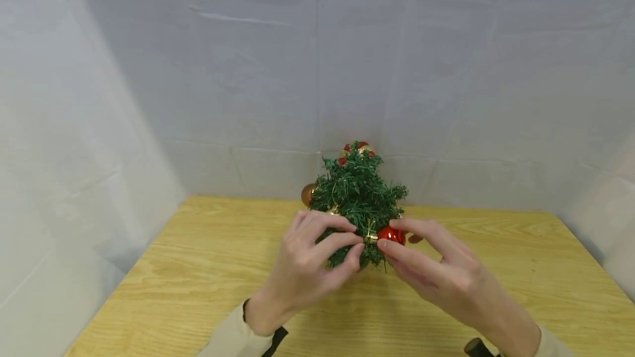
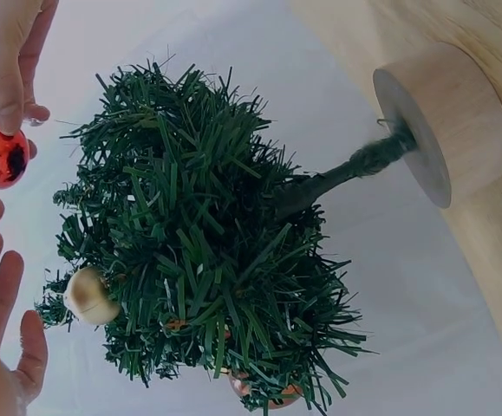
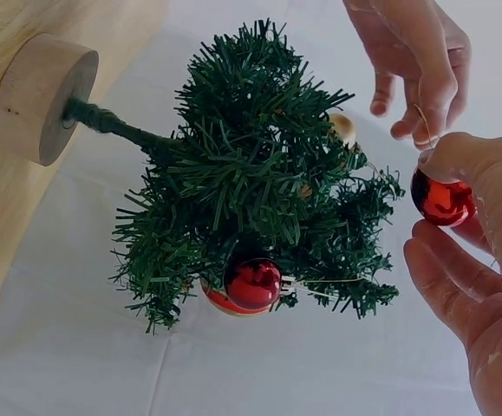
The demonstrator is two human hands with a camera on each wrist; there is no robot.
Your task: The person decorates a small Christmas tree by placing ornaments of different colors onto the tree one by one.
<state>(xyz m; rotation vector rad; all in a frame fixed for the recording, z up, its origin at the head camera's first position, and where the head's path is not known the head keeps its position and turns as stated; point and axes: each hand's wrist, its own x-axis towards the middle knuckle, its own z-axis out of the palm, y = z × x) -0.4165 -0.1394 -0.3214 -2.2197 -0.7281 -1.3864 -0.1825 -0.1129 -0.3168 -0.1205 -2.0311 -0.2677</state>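
A small green artificial Christmas tree stands on the table, in front of both hands. My right hand holds a shiny red ball ornament between thumb and fingers. The ball's gold cap points left. My left hand is at the cap side, with thumb and index fingertips together on the ornament's thin gold string; its other fingers are loosely bent. In the left wrist view the red ball is beside the treetop, apart from the branches.
Other ornaments hang on the tree: a brown ball, a red-and-gold one, a dark red ball and a cream-gold ball. Its round wooden base rests on the wooden table. White cloth hangs behind.
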